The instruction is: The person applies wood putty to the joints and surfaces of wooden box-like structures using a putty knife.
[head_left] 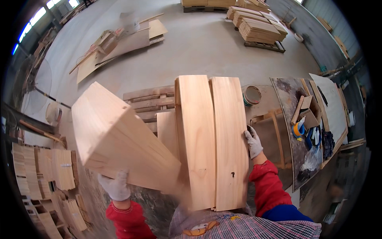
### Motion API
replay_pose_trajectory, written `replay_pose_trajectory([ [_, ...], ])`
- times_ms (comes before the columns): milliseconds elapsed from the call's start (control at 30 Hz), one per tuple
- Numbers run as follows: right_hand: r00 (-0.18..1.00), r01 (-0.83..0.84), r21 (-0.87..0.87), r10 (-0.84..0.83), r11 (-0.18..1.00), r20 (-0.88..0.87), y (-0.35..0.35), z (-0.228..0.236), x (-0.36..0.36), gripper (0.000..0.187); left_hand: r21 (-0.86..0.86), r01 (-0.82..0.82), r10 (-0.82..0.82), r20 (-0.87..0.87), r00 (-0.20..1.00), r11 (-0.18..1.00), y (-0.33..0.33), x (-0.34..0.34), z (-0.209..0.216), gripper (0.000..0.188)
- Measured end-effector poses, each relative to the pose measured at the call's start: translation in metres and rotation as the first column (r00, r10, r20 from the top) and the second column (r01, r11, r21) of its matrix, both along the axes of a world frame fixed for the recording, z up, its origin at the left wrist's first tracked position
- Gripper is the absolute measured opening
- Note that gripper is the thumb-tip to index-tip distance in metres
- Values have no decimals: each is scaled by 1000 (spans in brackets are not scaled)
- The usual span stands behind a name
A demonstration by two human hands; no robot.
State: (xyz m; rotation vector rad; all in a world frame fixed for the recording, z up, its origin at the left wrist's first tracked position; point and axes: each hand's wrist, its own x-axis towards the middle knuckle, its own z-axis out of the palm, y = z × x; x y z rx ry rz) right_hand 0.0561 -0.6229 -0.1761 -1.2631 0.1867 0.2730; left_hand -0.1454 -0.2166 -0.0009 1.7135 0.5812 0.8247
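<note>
My left hand, in a whitish glove, grips the lower edge of a long wooden box. That box is tilted, its broad far end raised to the left and its near end blurred by motion. Two long pale wooden boxes stand side by side in front of me, a left one and a right one. A small dark hole marks the near part of the right box. My gloved right hand has its fingers curled against the right box's outer side; the fingertips are partly hidden.
A slatted pallet lies beyond the boxes. An open can stands to the right, near a worktable with tape, wood scraps and a plastic bag. Stacked boards sit at the left, more bundles at the far right. A fan stands left.
</note>
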Motion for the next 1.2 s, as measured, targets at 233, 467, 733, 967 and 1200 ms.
replay_pose_trajectory([
  [233,977,-109,62,119,992,-175,-2,6,-8,31,-156,-14,38,153,988,988,34,-54,7,41],
  [467,977,-107,144,131,984,-166,12,28,-15,33,573,-50,115,-78,990,818,63,-91,-10,33],
  [733,981,-57,110,76,992,-181,-37,21,-9,31,660,17,76,-112,991,751,56,-87,5,30],
  [967,971,-17,75,35,997,-236,-47,22,0,34,934,230,204,-290,935,272,64,-92,12,27],
  [1200,961,-156,119,179,981,-211,-16,20,18,41,660,-59,202,-142,969,749,38,-71,27,26],
])
